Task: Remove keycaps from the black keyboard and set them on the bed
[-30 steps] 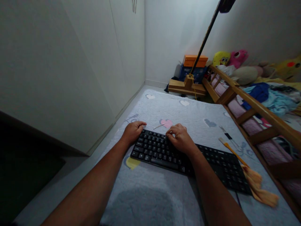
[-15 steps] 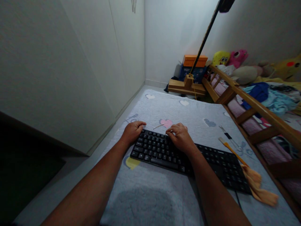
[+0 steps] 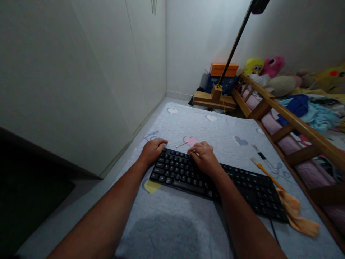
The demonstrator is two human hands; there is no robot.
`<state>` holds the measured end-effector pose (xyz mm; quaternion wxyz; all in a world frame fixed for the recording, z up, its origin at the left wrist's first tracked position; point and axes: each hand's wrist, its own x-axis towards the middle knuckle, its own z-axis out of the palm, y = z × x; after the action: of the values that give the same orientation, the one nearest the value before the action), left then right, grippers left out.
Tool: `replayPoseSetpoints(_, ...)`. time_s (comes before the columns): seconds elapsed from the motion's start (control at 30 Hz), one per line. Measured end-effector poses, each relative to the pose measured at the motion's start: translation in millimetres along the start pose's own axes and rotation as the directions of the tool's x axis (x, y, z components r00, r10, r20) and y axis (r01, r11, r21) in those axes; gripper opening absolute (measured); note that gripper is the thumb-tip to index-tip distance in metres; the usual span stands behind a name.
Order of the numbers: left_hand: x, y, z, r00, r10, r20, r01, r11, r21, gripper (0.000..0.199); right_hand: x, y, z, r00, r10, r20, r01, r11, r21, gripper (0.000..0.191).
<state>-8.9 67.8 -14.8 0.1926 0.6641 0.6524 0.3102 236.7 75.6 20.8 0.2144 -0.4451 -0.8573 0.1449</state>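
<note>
A black keyboard [image 3: 185, 171] lies slanted across the bed cover, its left end farther from me than its near right end. My left hand [image 3: 153, 149] is closed on the keyboard's upper left corner, thumb and fingers along the edge. Over the top rows of keys, my right hand [image 3: 202, 154] is closed in a pinch. A small pale bit shows at its fingertips, but the fingers hide what it is. Just beyond the keyboard, between the hands, a cotton swab [image 3: 182, 144] lies on the cover. My right forearm hides part of the keys.
Right of the keyboard lie a flat brush with an orange handle [image 3: 265, 173], a thin metal tool with a black band [image 3: 261, 155] and an orange cloth [image 3: 293, 212]. A wooden bed rail [image 3: 299, 126] borders the right side; a pale cabinet [image 3: 107, 72] stands left.
My right hand has shifted slightly left along the top rows of keys. The left hand, keyboard and cotton swab are in the same places.
</note>
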Motion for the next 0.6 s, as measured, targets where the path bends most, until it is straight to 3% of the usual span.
replayPoseSetpoints(0.6,-1.0,1.7,-1.1,1.000,-0.013,0.008,0.013,1.000,0.000,0.040,-1.0,0.4,-10.2,1.000,0.023,0.019,-0.023,1.000,-0.013,0.014)
